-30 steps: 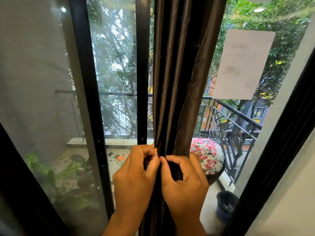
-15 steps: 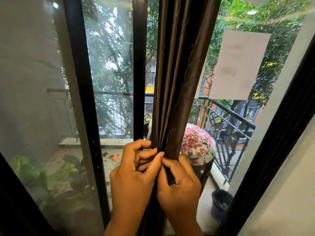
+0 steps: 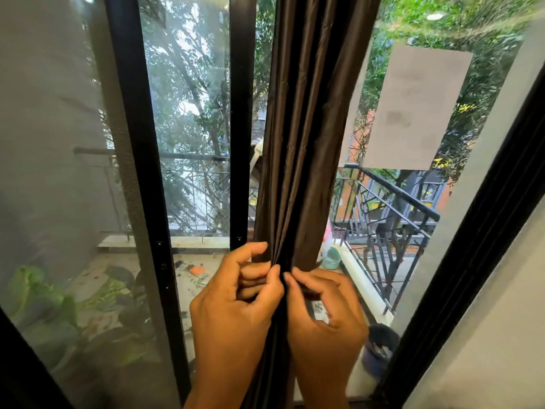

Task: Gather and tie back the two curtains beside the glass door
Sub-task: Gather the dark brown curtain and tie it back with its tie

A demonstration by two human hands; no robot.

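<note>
A dark brown curtain point(image 3: 306, 137) hangs in front of the glass door point(image 3: 188, 119), gathered into a narrow bundle of folds. The person stands close to it. The left hand point(image 3: 236, 308) and the right hand point(image 3: 324, 314) are side by side at the lower part of the bundle, thumbs almost touching, and both pinch the cloth between thumb and fingers. The folds pass down between the two hands. Behind the glass there is a balcony with a black railing point(image 3: 395, 208), and a pale paper sheet point(image 3: 413, 107) is stuck on the pane to the right.
</note>
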